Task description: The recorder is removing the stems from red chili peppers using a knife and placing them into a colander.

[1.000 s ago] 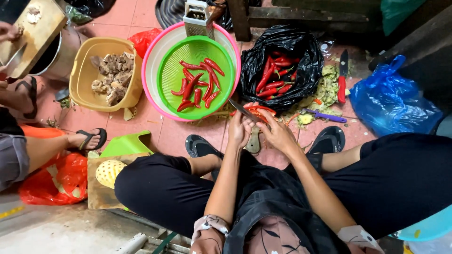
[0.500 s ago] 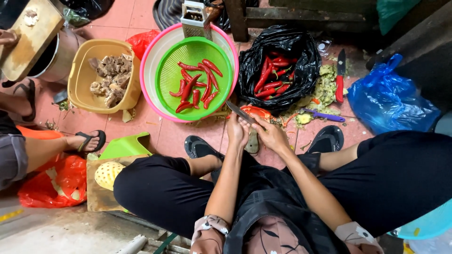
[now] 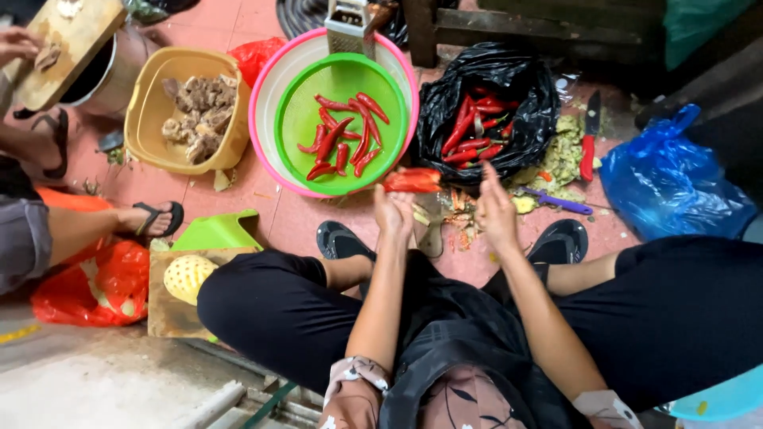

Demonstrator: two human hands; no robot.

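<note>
Red chilli (image 3: 412, 180) pinched in left hand (image 3: 394, 214); right hand (image 3: 497, 213) open, empty

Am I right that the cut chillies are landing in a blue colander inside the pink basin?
Not quite. The head view shows the colander is green, not blue. It does sit inside the pink basin, with red chillies lying in it.

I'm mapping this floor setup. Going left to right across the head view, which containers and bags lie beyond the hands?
Yellow basket → green colander in the pink basin → black bag of chillies → blue bag.
</note>
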